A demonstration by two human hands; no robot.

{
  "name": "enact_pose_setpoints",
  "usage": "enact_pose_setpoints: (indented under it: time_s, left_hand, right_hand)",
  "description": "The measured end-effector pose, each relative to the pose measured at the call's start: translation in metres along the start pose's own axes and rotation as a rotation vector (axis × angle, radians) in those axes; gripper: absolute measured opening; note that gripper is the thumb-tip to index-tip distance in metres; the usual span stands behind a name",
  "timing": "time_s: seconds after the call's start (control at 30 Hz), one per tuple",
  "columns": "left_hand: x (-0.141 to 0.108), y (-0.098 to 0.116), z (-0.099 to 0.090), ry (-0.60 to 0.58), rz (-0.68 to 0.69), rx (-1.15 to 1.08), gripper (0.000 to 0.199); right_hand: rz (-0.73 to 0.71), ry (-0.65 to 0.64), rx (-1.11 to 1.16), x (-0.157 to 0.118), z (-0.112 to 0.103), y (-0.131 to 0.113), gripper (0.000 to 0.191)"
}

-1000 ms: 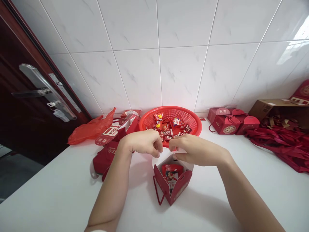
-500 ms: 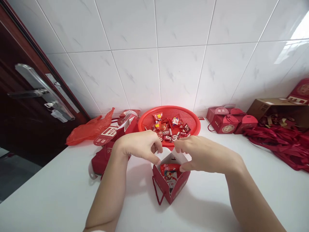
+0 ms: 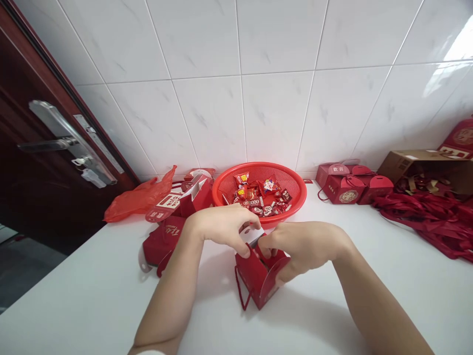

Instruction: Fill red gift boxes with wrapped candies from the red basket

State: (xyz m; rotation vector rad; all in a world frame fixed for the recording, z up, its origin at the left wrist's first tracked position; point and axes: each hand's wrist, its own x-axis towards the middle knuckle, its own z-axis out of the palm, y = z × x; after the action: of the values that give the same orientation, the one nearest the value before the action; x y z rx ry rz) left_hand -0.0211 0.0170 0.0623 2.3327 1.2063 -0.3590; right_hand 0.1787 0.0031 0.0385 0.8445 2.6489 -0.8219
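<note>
A small red candy box (image 3: 254, 281) stands in front of me, with a corner toward me and a twisted cord handle (image 3: 242, 291) hanging on its left side. My left hand (image 3: 227, 228) has curled fingers at the back of the box, its thumb pressing the left flap, which leans inward. My right hand (image 3: 305, 246) is bent over the right side, thumb outside the right flap and fingers reaching over the opening. The flaps and my fingers hide most of what is inside. Just behind my hands sits a red mesh basket (image 3: 295, 172) of wrapped candies (image 3: 258, 195).
Left of my arm lie red boxes (image 3: 162, 241) and a red plastic bag (image 3: 138, 199). On the right are more closed red boxes (image 3: 345, 187), a heap of red ribbons (image 3: 417, 217) and a cardboard box (image 3: 406, 162). A tiled wall (image 3: 207, 113) bounds the white table (image 3: 92, 296).
The box's left and right flaps have folded inward, covering the red packet seen inside before. My right hand has moved down and over the opening; my left hand has shifted slightly right.
</note>
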Motion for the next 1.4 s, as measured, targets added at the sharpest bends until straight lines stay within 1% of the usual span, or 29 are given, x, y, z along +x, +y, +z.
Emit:
enact_pose_setpoints:
  time_s: [0.07, 0.17, 0.27, 0.37, 0.43, 0.5, 0.57, 0.63, 0.73, 0.8, 0.87, 0.9, 0.97, 1.03, 1.1, 1.2, 1.27, 1.3, 1.33, 1.4]
  left_hand:
    - [0.005, 0.005, 0.005, 0.017, -0.054, 0.026, 0.05]
    - [0.013, 0.012, 0.014, 0.028, -0.094, 0.038, 0.05]
    - [0.018, 0.018, 0.021, 0.038, -0.124, 0.069, 0.044]
    - [0.02, 0.019, 0.022, 0.032, -0.133, 0.091, 0.041]
    - [0.019, 0.016, 0.02, 0.012, -0.104, 0.086, 0.037]
    - [0.017, 0.013, 0.018, -0.012, -0.037, 0.064, 0.031]
    - [0.013, 0.01, 0.016, -0.031, 0.037, 0.033, 0.027]
    - [0.011, 0.01, 0.015, -0.048, 0.076, 0.008, 0.027]
    - [0.014, 0.015, 0.019, -0.07, 0.04, 0.0, 0.027]
    - [0.018, 0.019, 0.022, -0.074, 0.001, 0.006, 0.028]
    - [0.022, 0.023, 0.025, -0.067, -0.015, 0.019, 0.029]
    - [0.023, 0.025, 0.026, -0.067, -0.016, 0.025, 0.029]
    - [0.025, 0.027, 0.027, -0.068, -0.012, 0.04, 0.031]
    - [0.026, 0.027, 0.027, -0.065, 0.009, 0.06, 0.033]
    - [0.027, 0.027, 0.027, -0.065, 0.035, 0.082, 0.032]
    - [0.027, 0.027, 0.026, -0.074, 0.044, 0.077, 0.03]
    - [0.027, 0.027, 0.026, -0.068, 0.032, 0.065, 0.032]
    - [0.027, 0.027, 0.026, -0.066, 0.025, 0.063, 0.034]
    - [0.027, 0.027, 0.026, -0.065, 0.017, 0.064, 0.036]
    - [0.026, 0.027, 0.025, -0.067, 0.005, 0.066, 0.038]
  right_hand:
    - [0.025, 0.017, -0.013, -0.001, -0.001, 0.001, 0.02]
    - [0.114, 0.049, -0.029, -0.001, -0.001, 0.002, 0.016]
    - [0.204, 0.075, -0.04, 0.001, -0.001, 0.003, 0.021]
    - [0.255, 0.108, -0.022, 0.005, 0.001, 0.002, 0.022]
    - [0.281, 0.114, -0.012, 0.008, 0.002, 0.0, 0.021]
    - [0.311, 0.102, -0.006, 0.01, 0.002, -0.002, 0.02]
    - [0.333, 0.091, -0.006, 0.011, 0.003, -0.004, 0.022]
    - [0.338, 0.083, -0.009, 0.012, 0.003, -0.004, 0.026]
    - [0.315, 0.056, 0.011, 0.012, 0.0, 0.001, 0.033]
    - [0.27, 0.049, 0.03, 0.011, -0.003, 0.008, 0.04]
    - [0.222, 0.065, 0.022, 0.008, -0.007, 0.016, 0.043]
    - [0.205, 0.077, 0.009, 0.007, -0.008, 0.021, 0.041]
    - [0.175, 0.073, 0.003, 0.005, -0.009, 0.031, 0.032]
    - [0.118, 0.032, 0.057, 0.005, -0.006, 0.042, 0.017]
    - [0.018, -0.038, 0.17, 0.007, -0.001, 0.054, 0.008]
    - [-0.104, -0.155, 0.361, 0.011, 0.009, 0.073, 0.011]
    - [-0.109, -0.202, 0.437, 0.012, 0.014, 0.08, 0.014]
    - [-0.091, -0.205, 0.445, 0.011, 0.017, 0.081, 0.013]
    - [-0.066, -0.181, 0.436, 0.009, 0.019, 0.081, 0.012]
    - [-0.018, -0.065, 0.398, 0.004, 0.021, 0.077, 0.018]
